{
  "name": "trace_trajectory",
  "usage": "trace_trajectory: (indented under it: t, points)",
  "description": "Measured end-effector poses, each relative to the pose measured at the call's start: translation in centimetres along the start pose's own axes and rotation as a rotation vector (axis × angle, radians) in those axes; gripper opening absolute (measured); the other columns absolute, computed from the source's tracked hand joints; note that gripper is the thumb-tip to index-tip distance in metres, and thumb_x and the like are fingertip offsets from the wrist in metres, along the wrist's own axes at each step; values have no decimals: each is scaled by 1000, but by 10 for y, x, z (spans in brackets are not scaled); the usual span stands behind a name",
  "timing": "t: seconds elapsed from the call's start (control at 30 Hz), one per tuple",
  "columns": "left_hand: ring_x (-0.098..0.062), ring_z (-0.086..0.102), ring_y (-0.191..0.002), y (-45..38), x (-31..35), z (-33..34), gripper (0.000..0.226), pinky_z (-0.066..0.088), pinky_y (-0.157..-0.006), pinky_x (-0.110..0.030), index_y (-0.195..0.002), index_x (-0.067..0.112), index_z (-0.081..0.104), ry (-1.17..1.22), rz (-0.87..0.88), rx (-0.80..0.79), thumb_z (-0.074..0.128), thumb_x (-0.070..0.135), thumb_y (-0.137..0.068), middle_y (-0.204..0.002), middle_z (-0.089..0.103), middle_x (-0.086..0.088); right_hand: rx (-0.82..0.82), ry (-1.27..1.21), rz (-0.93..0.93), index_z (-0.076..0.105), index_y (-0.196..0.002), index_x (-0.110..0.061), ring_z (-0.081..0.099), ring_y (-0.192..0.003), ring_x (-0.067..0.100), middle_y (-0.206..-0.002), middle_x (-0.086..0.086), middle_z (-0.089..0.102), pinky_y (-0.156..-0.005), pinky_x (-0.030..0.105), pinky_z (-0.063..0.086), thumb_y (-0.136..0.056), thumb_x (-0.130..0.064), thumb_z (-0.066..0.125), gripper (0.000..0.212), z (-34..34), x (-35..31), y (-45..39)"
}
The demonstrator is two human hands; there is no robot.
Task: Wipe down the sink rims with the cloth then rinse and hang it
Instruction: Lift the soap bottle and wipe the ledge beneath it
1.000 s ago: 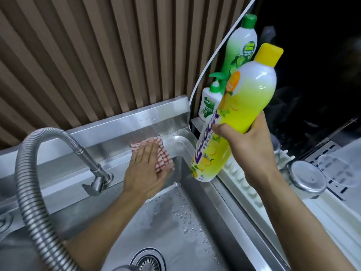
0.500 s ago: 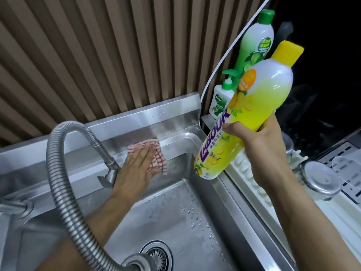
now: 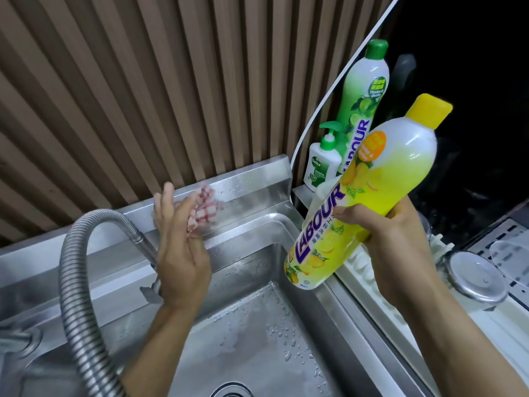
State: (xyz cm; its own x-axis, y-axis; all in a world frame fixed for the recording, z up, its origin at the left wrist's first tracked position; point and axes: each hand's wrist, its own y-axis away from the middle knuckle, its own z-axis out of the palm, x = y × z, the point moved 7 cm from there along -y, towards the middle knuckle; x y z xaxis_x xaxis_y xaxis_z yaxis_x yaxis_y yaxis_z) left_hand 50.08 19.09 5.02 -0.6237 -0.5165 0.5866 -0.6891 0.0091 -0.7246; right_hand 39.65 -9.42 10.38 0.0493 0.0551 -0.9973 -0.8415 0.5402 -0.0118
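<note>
My left hand (image 3: 179, 247) presses a red-and-white checked cloth (image 3: 204, 206) against the steel back wall above the sink's rear rim (image 3: 249, 202). The cloth is bunched under my fingers and blurred by motion. My right hand (image 3: 400, 239) grips a tall yellow dish-soap bottle (image 3: 372, 190), tilted and lifted above the sink's right rim (image 3: 337, 299). The wet steel basin (image 3: 252, 333) lies below both hands.
A flexible steel faucet hose (image 3: 74, 270) arches at the left, close to my left forearm. A green dish-soap bottle (image 3: 363, 90) and a white pump soap bottle (image 3: 322, 164) stand in the back right corner. A white drying rack with a steel lid (image 3: 475, 279) lies right of the sink.
My left hand has slid the cloth up from the rear rim onto the back wall and leftward. The yellow bottle stays lifted in my right hand.
</note>
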Motion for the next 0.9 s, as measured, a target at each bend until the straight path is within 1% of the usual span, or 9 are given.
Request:
trace_trajectory:
  t: [0.1, 0.2, 0.37, 0.47, 0.57, 0.63, 0.7, 0.8, 0.9]
  points:
    - [-26, 0, -157, -27, -4, 45, 49, 6, -128, -47, -156, 21, 37, -396, 190, -303, 37, 29, -108, -169, 20, -7, -15, -25, -16, 65, -119, -19, 75, -100, 26, -108, 4, 78, -92, 54, 58, -65, -13, 77, 56, 3, 0, 1]
    - [-29, 0, -157, -22, -20, 84, 63, 5, -128, -47, -162, 19, 20, -648, 270, -500, 29, 49, -107, -170, 11, -9, -48, -51, -15, 65, -120, -15, 76, -97, 25, -106, 4, 79, -83, 45, 59, -65, -11, 76, 56, 10, 0, 1]
    - [-36, 7, -156, -36, -8, 129, 61, 1, -127, -49, -162, 16, 16, -760, 548, -573, 34, 39, -108, -170, 12, -14, -42, -45, -27, 66, -119, -16, 76, -96, 24, -104, 4, 78, -82, 42, 58, -62, -13, 77, 58, 19, -3, -5]
    - [-31, -11, -156, -21, -6, 148, 72, -14, -124, -46, -162, 18, -10, -894, 685, -697, 31, 28, -104, -170, -13, -9, -17, -38, -50, 65, -119, -15, 75, -97, 26, -104, 5, 78, -85, 47, 60, -61, -12, 77, 60, 21, -7, -9]
    - [-30, -27, -152, 0, -33, 103, 81, -19, -122, -47, -158, 18, -22, -1016, 583, -666, 30, 23, -97, -166, -27, -8, -46, -66, -65, 67, -121, -15, 75, -100, 28, -107, 6, 78, -85, 45, 60, -64, -9, 75, 58, 22, -9, -13]
    - [-29, -19, -155, 11, -45, 64, 74, -8, -126, -47, -163, 21, -4, -919, 377, -545, 31, 14, -98, -170, -13, -7, -55, -93, -62, 69, -121, -16, 75, -100, 28, -108, 6, 78, -81, 40, 60, -64, -8, 73, 57, 19, -10, -14]
    - [-28, -12, -157, 18, -44, 50, 62, 2, -127, -49, -163, 21, 10, -878, 225, -500, 28, 28, -104, -171, -3, -8, -56, -117, -45, 71, -117, -17, 75, -98, 27, -105, 5, 78, -78, 35, 59, -63, -7, 73, 55, 17, -8, -13]
    - [-31, -24, -153, 4, -27, 82, 62, -9, -126, -49, -162, 21, -8, -931, 316, -527, 15, 41, -108, -168, -17, -11, -39, -115, -21, 70, -115, -16, 76, -96, 26, -103, 5, 79, -77, 38, 58, -60, -8, 74, 56, 10, -6, -8]
    - [-33, -28, -151, -15, -10, 132, 71, -14, -124, -49, -158, 19, -22, -996, 555, -670, 26, 39, -110, -166, -26, -11, -42, -108, -16, 69, -116, -13, 76, -95, 26, -102, 6, 78, -79, 41, 58, -58, -8, 74, 58, 3, -9, -3]
